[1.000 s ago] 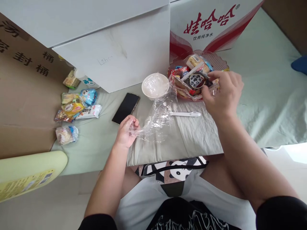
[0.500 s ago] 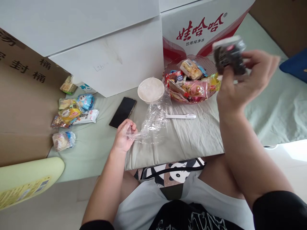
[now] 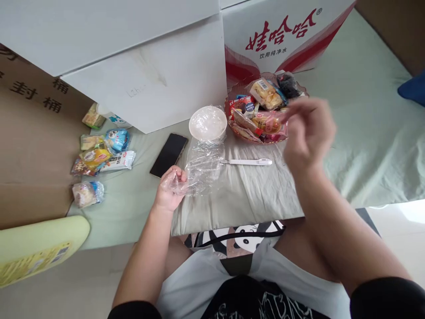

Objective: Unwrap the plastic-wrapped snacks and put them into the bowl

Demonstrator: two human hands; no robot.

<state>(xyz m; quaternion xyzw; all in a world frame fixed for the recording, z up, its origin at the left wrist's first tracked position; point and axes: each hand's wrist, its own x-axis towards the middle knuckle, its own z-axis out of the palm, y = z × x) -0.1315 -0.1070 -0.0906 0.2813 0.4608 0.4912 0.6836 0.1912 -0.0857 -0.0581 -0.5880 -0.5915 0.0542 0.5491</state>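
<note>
My left hand (image 3: pixel 172 189) is closed on the edge of a sheet of clear plastic wrap (image 3: pixel 204 168). The wrap stretches toward a white bowl (image 3: pixel 208 124) and seems to lie partly over it. Blurred by motion, my right hand (image 3: pixel 309 133) is in front of a pink glass bowl (image 3: pixel 234 88) heaped with packaged snacks; its fingers are too smeared to read. A dark packaged snack (image 3: pixel 288 85) lies at the back right of that heap. Below the bowls rests a white utility knife (image 3: pixel 247 162).
A black phone (image 3: pixel 169 155) lies left of the white bowl. Several wrapped snacks (image 3: pixel 96 156) and a paper cup (image 3: pixel 114 118) are at the far left, by a brown carton (image 3: pixel 33 146). White boxes (image 3: pixel 149 79) stand behind. A green bottle-like container (image 3: pixel 43 248) is front left.
My right hand has put the dark packaged snack into the pink glass bowl and moved down and left, away from it. My left hand still holds the wrap, which has shifted slightly left.
</note>
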